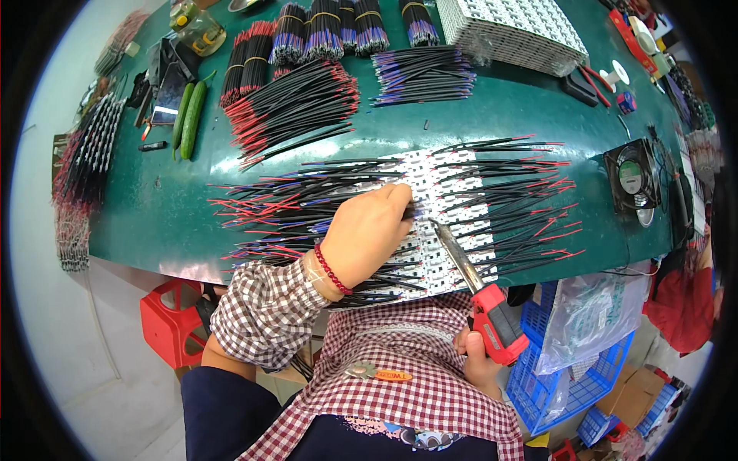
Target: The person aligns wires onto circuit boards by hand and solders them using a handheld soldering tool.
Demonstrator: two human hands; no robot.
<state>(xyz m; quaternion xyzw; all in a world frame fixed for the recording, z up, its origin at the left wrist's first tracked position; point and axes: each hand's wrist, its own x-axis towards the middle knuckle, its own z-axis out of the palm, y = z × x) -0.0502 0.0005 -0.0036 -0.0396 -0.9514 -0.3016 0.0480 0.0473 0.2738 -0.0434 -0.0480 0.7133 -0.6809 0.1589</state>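
Note:
A white circuit-board panel (460,201) lies on the green table in front of me, with rows of black wires (511,201) reaching out on both sides. Their tips are red or blue. My left hand (365,229) rests over the panel's left half, thumb and fingertips pinched on a black wire (416,209). In my right hand (480,359) is a red soldering gun (496,323). Its metal tip points up and left to the panel, close to my left fingertips. Whether the tip touches a joint is hard to see.
Beyond the panel lie loose red-tipped wires (296,107), blue-tipped wires (424,74) and banded bundles (319,34). A stack of white panels (513,31) stands at the back. Two cucumbers (194,119) lie left; a small fan (632,178) stands right. Blue crates (542,384) sit below the table's edge.

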